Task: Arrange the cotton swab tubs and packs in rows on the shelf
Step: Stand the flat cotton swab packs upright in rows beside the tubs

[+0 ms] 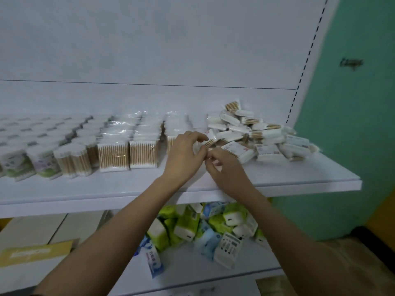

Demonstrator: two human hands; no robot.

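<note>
Round cotton swab tubs (42, 144) stand in rows on the left of the white shelf (299, 174). Beside them flat clear swab packs (128, 146) stand in rows, reaching the middle. A loose heap of small swab packs (252, 131) lies on the right. My left hand (183, 154) and my right hand (226, 165) meet at the heap's left edge. Together their curled fingers pinch one small swab pack (210, 142), most of it hidden behind the fingers.
The lower shelf (192, 265) holds a jumble of green, blue and white tissue packs (192, 227). A yellow box (36, 253) lies at its left. A green wall (352, 124) stands right of the shelf unit, with its slotted upright (307, 60) at that edge.
</note>
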